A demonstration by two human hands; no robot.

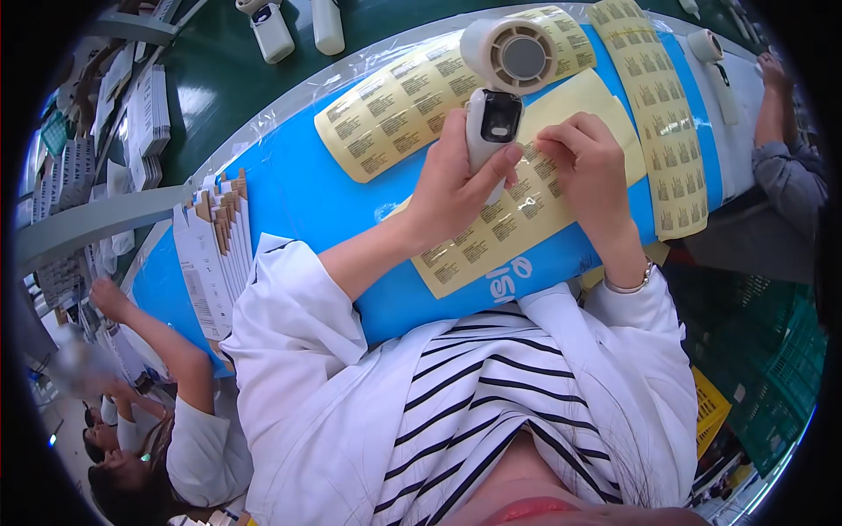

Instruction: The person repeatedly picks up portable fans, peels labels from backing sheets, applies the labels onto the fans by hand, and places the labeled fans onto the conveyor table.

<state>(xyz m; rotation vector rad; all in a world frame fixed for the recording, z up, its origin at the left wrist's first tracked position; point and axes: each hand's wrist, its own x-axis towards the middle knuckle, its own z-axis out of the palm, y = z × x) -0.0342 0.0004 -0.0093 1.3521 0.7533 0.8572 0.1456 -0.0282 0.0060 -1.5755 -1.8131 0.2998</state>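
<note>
A white handheld fan [479, 131] with a round slotted head and a glossy dark panel on its handle is gripped by my left hand [452, 180], thumb along the handle's side. My right hand [589, 167] is raised just beside it, thumb and fingertips pinched together; anything between them is too small to tell. Beneath both hands lies a pale yellow sheet of printed stickers [465, 254], partly covered by my hands. Farther away, another yellow sticker sheet [377, 118] curls under the fan's head. A long sticker strip [671, 131] lies to the right.
Blue covering [395, 302] lies over the work surface. Folded white cartons [210, 254] stand at the left. More white fans [274, 35] lie on the green surface beyond, and another fan [721, 79] at the right. Co-workers' arms [171, 346] show on both sides. A green crate [794, 351] is lower right.
</note>
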